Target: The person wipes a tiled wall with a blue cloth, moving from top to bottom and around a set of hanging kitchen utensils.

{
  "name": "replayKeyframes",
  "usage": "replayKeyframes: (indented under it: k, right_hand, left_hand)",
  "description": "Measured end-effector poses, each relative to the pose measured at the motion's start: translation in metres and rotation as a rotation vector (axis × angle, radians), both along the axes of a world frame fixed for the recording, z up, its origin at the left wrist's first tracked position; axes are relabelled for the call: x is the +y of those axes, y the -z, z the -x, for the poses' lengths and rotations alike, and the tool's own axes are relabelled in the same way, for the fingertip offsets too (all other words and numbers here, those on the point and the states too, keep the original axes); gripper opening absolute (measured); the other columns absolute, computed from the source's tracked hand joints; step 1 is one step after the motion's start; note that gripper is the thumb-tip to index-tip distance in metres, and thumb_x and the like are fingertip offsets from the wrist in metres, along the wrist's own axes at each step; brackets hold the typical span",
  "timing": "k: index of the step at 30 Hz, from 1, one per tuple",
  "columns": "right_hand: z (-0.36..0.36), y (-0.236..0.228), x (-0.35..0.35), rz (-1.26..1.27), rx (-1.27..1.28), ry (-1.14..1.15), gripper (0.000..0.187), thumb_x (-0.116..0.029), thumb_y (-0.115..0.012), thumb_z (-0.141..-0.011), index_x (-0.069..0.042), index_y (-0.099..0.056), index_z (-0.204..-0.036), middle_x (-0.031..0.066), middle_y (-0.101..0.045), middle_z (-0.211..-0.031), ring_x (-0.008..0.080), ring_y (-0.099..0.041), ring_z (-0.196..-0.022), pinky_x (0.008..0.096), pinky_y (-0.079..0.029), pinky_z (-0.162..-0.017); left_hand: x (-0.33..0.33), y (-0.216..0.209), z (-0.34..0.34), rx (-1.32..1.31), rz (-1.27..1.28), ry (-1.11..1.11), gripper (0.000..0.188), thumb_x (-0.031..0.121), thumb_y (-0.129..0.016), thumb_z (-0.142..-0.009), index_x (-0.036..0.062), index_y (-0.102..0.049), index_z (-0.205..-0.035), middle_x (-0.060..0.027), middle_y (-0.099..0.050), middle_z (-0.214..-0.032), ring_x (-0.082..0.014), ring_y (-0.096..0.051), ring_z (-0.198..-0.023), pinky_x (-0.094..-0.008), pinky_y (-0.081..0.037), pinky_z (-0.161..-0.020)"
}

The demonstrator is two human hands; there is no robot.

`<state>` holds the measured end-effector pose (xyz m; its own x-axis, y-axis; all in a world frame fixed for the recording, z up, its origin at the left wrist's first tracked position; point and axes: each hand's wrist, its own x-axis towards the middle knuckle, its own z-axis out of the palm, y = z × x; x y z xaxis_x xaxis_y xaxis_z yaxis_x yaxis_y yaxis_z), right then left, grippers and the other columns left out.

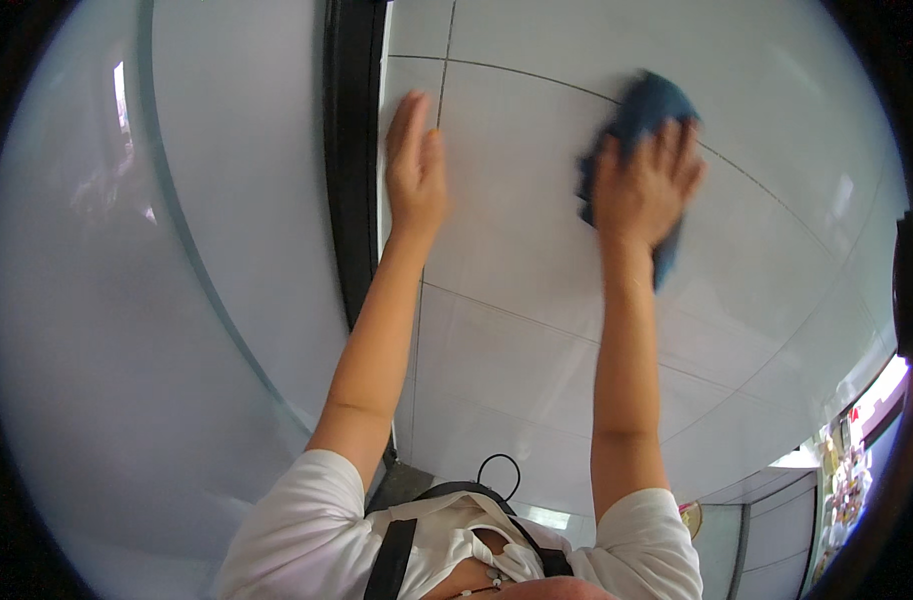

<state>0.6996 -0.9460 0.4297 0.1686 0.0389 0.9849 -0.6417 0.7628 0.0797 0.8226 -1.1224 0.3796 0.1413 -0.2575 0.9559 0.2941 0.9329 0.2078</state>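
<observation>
Shirt (307,520): white short sleeves, nearest the camera, below the black frame.
Black frame (355,150): upright strip between frosted glass (127,300) and white tiled wall (537,330).
Left hand (415,165): fingers together, laid flat on the tiles just right of the frame.
Right hand (645,185): fingers spread, pressing a blue cloth (645,105) against the tiles, well right of the frame.

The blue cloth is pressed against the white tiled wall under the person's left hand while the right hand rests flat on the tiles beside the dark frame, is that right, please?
Not quite: the hands are swapped. The head view shows the blue cloth pressed against the white tiled wall under the right hand, while the left hand rests flat on the tiles beside the dark frame.
</observation>
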Motion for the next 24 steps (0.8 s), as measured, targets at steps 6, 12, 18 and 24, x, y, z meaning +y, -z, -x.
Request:
replayKeyframes:
  k: [6,12,18,24]
  right_hand:
    - [-0.065,-0.025,-0.103,-0.285,0.116,-0.254,0.044,-0.030,-0.067,-0.071,-0.015,-0.059,-0.112,0.0008,-0.047,-0.129,0.0220,-0.031,-0.130,0.0513,-0.022,-0.104]
    - [-0.077,0.016,-0.134,-0.531,0.091,-0.400,0.045,-0.025,-0.069,-0.068,-0.014,-0.060,-0.110,0.0004,-0.048,-0.129,0.0189,-0.030,-0.132,0.0464,-0.022,-0.106]
    - [-0.075,0.097,-0.128,-0.701,0.053,-0.402,0.043,-0.024,-0.066,-0.069,-0.015,-0.061,-0.110,-0.0002,-0.048,-0.130,0.0183,-0.030,-0.132,0.0442,-0.023,-0.106]
    - [-0.041,0.205,-0.073,-1.060,0.103,-0.256,0.050,-0.036,-0.061,-0.075,-0.019,-0.056,-0.122,-0.0020,-0.037,-0.142,0.0178,-0.019,-0.137,0.0430,-0.012,-0.111]
  left_hand:
    - [0.007,0.050,-0.034,0.123,-0.126,0.184,0.044,0.023,-0.025,-0.100,-0.0054,-0.038,-0.131,-0.0175,-0.043,-0.134,-0.0268,-0.038,-0.127,-0.0387,-0.026,-0.108]
    - [-0.001,0.049,-0.045,0.145,-0.108,0.202,0.050,0.029,-0.022,-0.100,-0.0077,-0.039,-0.129,-0.0209,-0.042,-0.133,-0.0302,-0.040,-0.125,-0.0407,-0.027,-0.107]
    - [-0.002,0.056,-0.040,0.191,-0.123,0.196,0.039,0.016,-0.028,-0.098,-0.0065,-0.046,-0.125,-0.0177,-0.048,-0.130,-0.0277,-0.045,-0.121,-0.0359,-0.034,-0.102]
    - [0.006,0.062,-0.025,0.096,-0.056,0.018,0.039,0.019,-0.029,-0.099,-0.0034,-0.047,-0.125,-0.0173,-0.047,-0.131,-0.0279,-0.043,-0.122,-0.0360,-0.032,-0.102]
